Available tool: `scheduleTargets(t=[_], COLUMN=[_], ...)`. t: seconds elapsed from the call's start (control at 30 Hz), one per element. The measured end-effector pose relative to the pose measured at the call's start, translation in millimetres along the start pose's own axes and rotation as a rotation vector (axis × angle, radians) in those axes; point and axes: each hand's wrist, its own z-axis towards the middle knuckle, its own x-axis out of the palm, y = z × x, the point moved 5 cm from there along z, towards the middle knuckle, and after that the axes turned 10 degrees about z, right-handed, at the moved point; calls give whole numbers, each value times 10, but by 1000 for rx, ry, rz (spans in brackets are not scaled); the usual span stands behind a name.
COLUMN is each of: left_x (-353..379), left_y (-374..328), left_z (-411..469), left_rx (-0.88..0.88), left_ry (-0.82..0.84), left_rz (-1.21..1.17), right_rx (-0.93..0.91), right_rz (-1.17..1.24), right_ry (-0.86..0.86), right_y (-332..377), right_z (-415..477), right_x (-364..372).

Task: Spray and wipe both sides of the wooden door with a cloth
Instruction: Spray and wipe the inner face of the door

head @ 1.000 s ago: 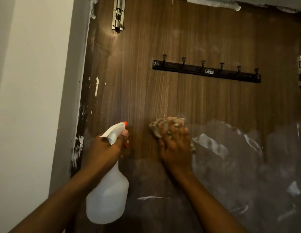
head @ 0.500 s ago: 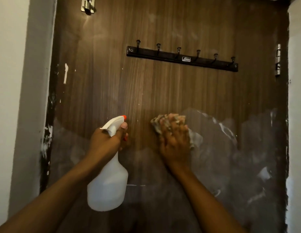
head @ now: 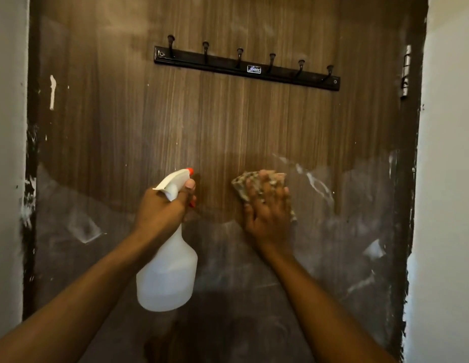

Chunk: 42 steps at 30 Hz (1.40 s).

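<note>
The brown wooden door [head: 217, 121] fills the view, its lower half covered by dusty, torn clear film. My left hand [head: 162, 210] grips the neck of a white spray bottle [head: 168, 273] with an orange nozzle tip, index finger on the trigger, nozzle pointing at the door. My right hand [head: 270, 208] lies flat and presses a patterned beige cloth [head: 244, 184] against the door at mid height, just right of the bottle. Most of the cloth is hidden under my fingers.
A black hook rail [head: 246, 68] with several hooks is fixed across the upper door. A metal hinge [head: 405, 74] sits at the right edge. White walls [head: 450, 179] flank both sides, with chipped paint along the dark frame [head: 30, 195].
The view has shifted left and down, so the door now sits centred and the top bolt is out of sight. Both hands keep their grips; the cloth hand stays at about the same spot.
</note>
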Motion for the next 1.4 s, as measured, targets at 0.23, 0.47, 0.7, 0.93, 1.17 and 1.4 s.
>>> scheduleTargets(t=[0.23, 0.47, 0.7, 0.93, 1.17, 1.4], left_x=[184, 487, 667, 991, 1427, 1797], left_y=[2, -92, -136, -300, -527, -681], left_z=[74, 45, -119, -137, -307, -330], left_rx=[-5, 4, -24, 10, 46, 68], left_ry=[35, 126, 121, 65, 26, 0], left_rz=[-6, -78, -81, -37, 2, 20], right_rx=[240, -84, 427, 6, 245, 41], right_rz=[-14, 0, -78, 17, -18, 2], right_ry=[-141, 91, -93, 8, -79, 32], right_y=[-209, -283, -929, -794, -1701, -1454], right_z=[960, 58, 557, 188, 182, 444], right_x=[-156, -165, -519, -439, -817, -726])
